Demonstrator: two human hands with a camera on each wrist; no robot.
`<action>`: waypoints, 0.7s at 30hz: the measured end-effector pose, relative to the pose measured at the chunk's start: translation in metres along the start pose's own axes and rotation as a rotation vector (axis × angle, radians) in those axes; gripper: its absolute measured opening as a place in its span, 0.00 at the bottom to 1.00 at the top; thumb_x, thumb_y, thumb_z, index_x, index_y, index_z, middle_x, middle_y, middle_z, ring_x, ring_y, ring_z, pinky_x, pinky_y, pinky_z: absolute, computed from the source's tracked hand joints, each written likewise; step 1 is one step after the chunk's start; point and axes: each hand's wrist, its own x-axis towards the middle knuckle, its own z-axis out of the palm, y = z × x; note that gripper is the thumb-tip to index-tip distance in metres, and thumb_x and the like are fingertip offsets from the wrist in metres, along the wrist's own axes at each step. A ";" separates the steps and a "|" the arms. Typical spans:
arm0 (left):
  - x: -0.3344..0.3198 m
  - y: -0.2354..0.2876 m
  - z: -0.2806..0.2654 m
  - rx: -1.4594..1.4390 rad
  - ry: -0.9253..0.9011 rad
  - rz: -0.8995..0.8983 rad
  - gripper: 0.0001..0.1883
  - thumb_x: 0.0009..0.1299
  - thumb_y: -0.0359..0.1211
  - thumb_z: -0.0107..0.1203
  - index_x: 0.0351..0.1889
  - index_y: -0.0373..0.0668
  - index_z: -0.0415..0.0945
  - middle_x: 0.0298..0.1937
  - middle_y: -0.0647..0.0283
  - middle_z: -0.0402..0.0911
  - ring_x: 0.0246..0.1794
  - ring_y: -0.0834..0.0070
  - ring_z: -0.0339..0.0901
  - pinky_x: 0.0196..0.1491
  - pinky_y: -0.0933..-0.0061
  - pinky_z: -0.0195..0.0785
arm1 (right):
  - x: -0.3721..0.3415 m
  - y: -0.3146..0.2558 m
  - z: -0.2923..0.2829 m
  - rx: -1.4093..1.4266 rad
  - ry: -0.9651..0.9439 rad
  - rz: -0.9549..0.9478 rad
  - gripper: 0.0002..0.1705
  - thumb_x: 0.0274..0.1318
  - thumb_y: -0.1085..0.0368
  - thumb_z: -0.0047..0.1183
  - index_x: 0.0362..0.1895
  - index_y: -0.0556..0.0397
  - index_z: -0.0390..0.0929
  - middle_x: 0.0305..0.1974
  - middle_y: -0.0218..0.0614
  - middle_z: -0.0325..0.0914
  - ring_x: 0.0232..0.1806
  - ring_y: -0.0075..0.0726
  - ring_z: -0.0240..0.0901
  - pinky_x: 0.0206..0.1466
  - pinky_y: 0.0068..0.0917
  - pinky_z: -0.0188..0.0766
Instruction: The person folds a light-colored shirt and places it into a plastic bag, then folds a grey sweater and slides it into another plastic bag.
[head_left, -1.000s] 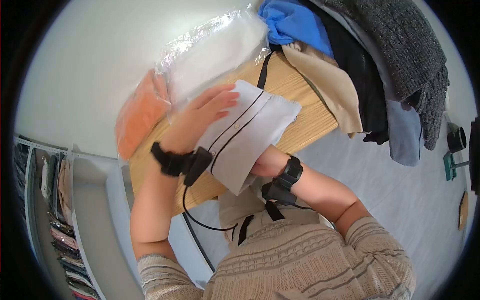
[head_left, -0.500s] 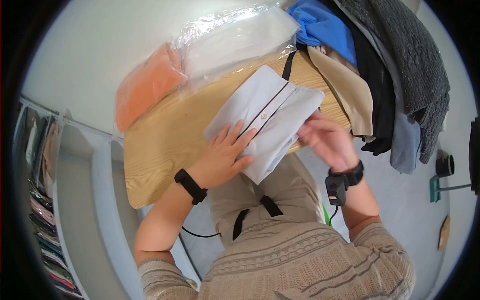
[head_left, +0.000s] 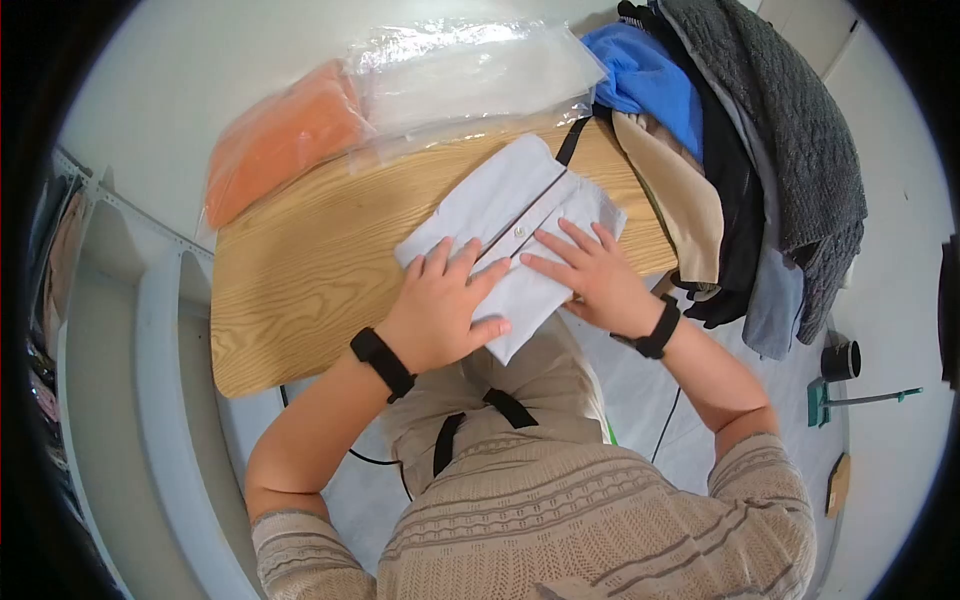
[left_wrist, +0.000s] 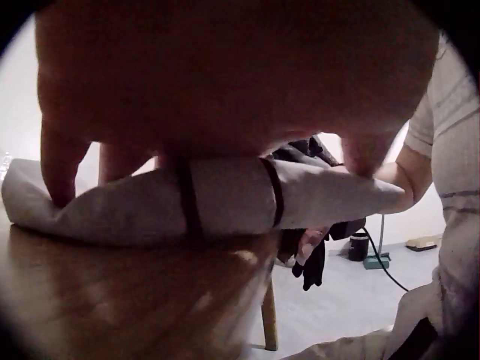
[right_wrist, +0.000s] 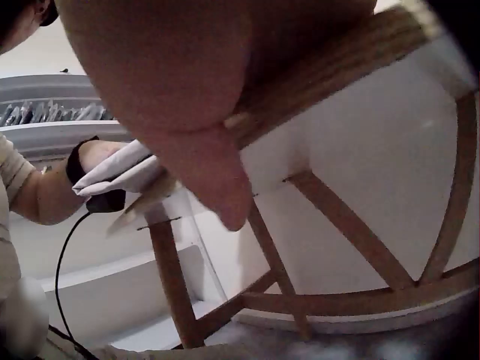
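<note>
A folded light grey shirt (head_left: 470, 205) lies slantwise on the wooden table (head_left: 310, 270), its lower corner jutting past the front edge. Down it runs a button placket with two dark trim lines and a small button. My left hand (head_left: 430, 310) rests on its left part, fingers spread and fingertips touching the cloth. On the right part, my right hand (head_left: 598, 285) lies with spread, straight fingers. In the right wrist view the right thumb (right_wrist: 217, 180) points down beside the table edge. From the left wrist camera, the shirt (left_wrist: 232, 199) appears as a low folded layer under the left fingers.
An orange item in clear plastic (head_left: 290, 140) and clear plastic bags (head_left: 470, 75) lie along the table's back. Several garments, including blue cloth (head_left: 650, 85) and a dark grey knit (head_left: 770, 130), pile at the right. Shelves (head_left: 120, 300) stand left; a dustpan (head_left: 818, 403) stands on the floor.
The left hand came down from above the shirt onto its left side. My right hand moved from beneath the lower edge, round the right side, to its top. The shirt shifted slightly.
</note>
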 end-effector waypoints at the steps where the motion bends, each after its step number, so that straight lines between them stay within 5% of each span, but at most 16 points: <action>1: -0.005 0.001 -0.007 -0.014 -0.049 0.020 0.36 0.62 0.51 0.54 0.66 0.49 0.61 0.65 0.46 0.61 0.64 0.41 0.56 0.62 0.48 0.53 | -0.004 -0.007 -0.002 0.026 0.022 0.004 0.51 0.33 0.61 0.68 0.67 0.28 0.58 0.68 0.33 0.54 0.69 0.50 0.49 0.65 0.56 0.49; 5: -0.029 0.004 -0.027 -0.054 -0.220 0.076 0.44 0.53 0.49 0.65 0.67 0.45 0.58 0.67 0.48 0.58 0.66 0.45 0.55 0.64 0.50 0.52 | -0.020 -0.041 -0.009 0.025 0.031 0.030 0.51 0.33 0.65 0.66 0.66 0.29 0.59 0.67 0.33 0.57 0.67 0.49 0.53 0.63 0.53 0.52; 6: -0.036 0.005 -0.028 -0.077 -0.189 0.069 0.45 0.51 0.40 0.66 0.68 0.46 0.56 0.68 0.51 0.56 0.66 0.52 0.57 0.63 0.55 0.55 | -0.024 -0.048 -0.007 0.037 0.075 0.042 0.48 0.32 0.69 0.64 0.65 0.30 0.61 0.65 0.34 0.59 0.65 0.46 0.56 0.61 0.51 0.54; 10: -0.053 -0.001 -0.012 -0.116 -0.089 -0.067 0.37 0.52 0.31 0.61 0.63 0.46 0.63 0.64 0.54 0.63 0.62 0.56 0.62 0.61 0.59 0.59 | -0.035 -0.040 0.017 0.222 0.150 0.054 0.43 0.32 0.74 0.59 0.60 0.33 0.68 0.63 0.36 0.63 0.64 0.45 0.58 0.61 0.50 0.54; 12: -0.056 0.000 0.002 0.029 0.092 -0.084 0.31 0.51 0.22 0.55 0.57 0.45 0.70 0.60 0.59 0.70 0.57 0.58 0.66 0.58 0.63 0.61 | -0.036 -0.025 0.024 0.407 0.353 0.056 0.39 0.31 0.79 0.55 0.56 0.39 0.73 0.61 0.36 0.66 0.64 0.44 0.59 0.62 0.49 0.53; 17: -0.059 0.004 0.012 -0.005 0.252 -0.070 0.28 0.51 0.18 0.51 0.53 0.44 0.74 0.56 0.60 0.74 0.57 0.59 0.68 0.57 0.64 0.61 | -0.039 -0.008 0.015 0.050 0.439 0.169 0.33 0.32 0.80 0.55 0.50 0.46 0.76 0.56 0.35 0.71 0.60 0.43 0.65 0.59 0.40 0.60; 21: -0.069 0.003 0.000 -0.302 0.230 -0.121 0.25 0.52 0.21 0.53 0.51 0.43 0.73 0.50 0.59 0.77 0.54 0.59 0.72 0.50 0.61 0.66 | -0.051 0.008 0.012 0.374 0.500 0.116 0.26 0.34 0.78 0.58 0.45 0.49 0.77 0.49 0.37 0.76 0.53 0.43 0.71 0.56 0.36 0.64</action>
